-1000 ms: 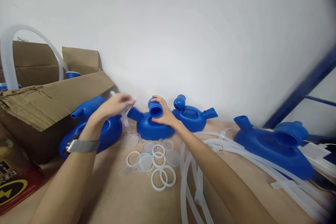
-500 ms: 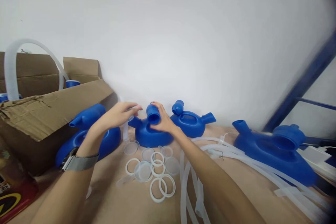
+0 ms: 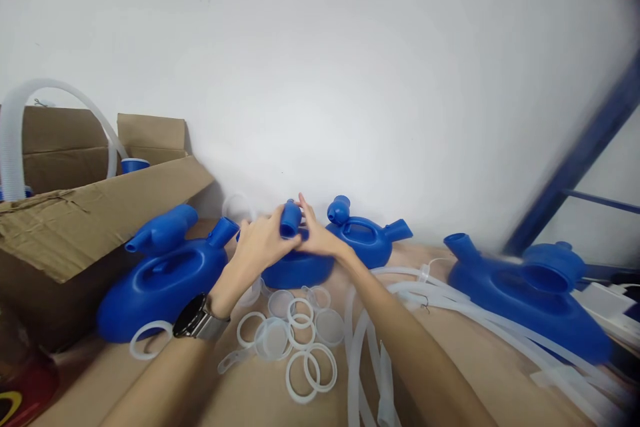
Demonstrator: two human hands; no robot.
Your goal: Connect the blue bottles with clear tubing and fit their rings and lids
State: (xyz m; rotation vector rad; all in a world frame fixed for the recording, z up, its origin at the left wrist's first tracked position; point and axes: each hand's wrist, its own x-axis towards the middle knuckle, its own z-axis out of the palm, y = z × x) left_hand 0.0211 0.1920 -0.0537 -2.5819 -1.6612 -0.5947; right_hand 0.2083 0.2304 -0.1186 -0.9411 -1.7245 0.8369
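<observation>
- Spout, blue, sits above the middle jug, between both hands.
- Left hand and right hand curl around it, gripping either side.
- White rings lie in front.

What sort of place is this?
Probably a small assembly or packing area, perhaps improvised beside a wall. Several similar blue containers stand on the surface, loose white rings and pale hoses lie nearby, and an open cardboard box sits at left.
</observation>
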